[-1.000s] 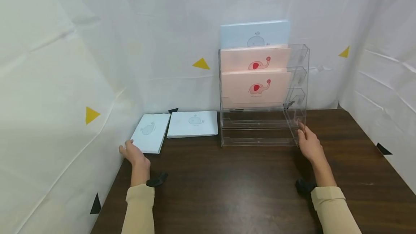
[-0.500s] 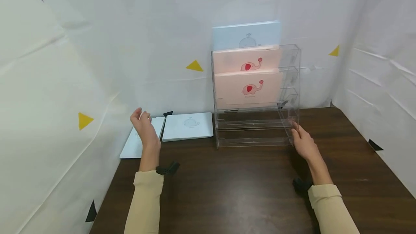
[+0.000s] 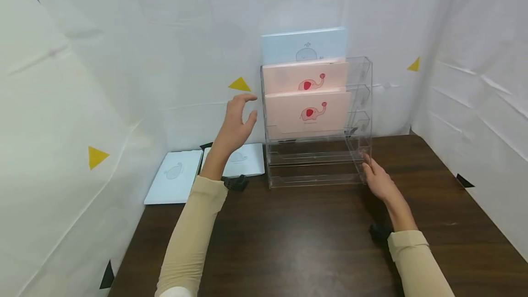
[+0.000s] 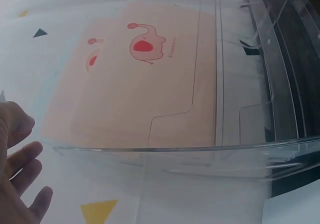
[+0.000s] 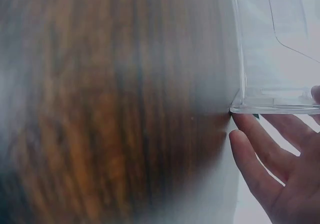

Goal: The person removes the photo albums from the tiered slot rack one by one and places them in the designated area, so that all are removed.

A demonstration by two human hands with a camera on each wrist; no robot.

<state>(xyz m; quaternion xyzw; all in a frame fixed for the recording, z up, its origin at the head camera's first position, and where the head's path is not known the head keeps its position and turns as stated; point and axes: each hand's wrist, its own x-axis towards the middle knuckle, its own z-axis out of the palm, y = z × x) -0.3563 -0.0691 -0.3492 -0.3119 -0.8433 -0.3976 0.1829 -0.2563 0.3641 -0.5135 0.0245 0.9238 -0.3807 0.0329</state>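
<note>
A clear acrylic tiered rack point(image 3: 315, 181) stands upright at the back of the table. Its upper tiers hold a pale blue whale booklet point(image 3: 284, 47) at the top and two pink elephant booklets, an upper one point(image 3: 284, 78) and a lower one point(image 3: 288, 113). Beside the rack's left edge my left hand point(image 3: 235, 123) is raised, thumb and fingers apart and bent, holding nothing. In the left wrist view its fingers point(image 4: 29, 176) are near the rack's side edge. My right hand point(image 3: 380, 181) touches the rack's lower right side, its fingers point(image 5: 260, 139) spread along the side panel.
Left of the rack, a light blue booklet point(image 3: 173, 182) lies at an angle near the left wall. Another light blue booklet point(image 3: 247, 162) lies between it and the rack, partly behind the left forearm. White sheeting point(image 3: 198, 68) encloses the dark wooden table point(image 3: 305, 242).
My left hand has risen from the left booklet and moved right to the rack's left side. My right hand stays at the rack's lower right. The head view has shifted slightly.
</note>
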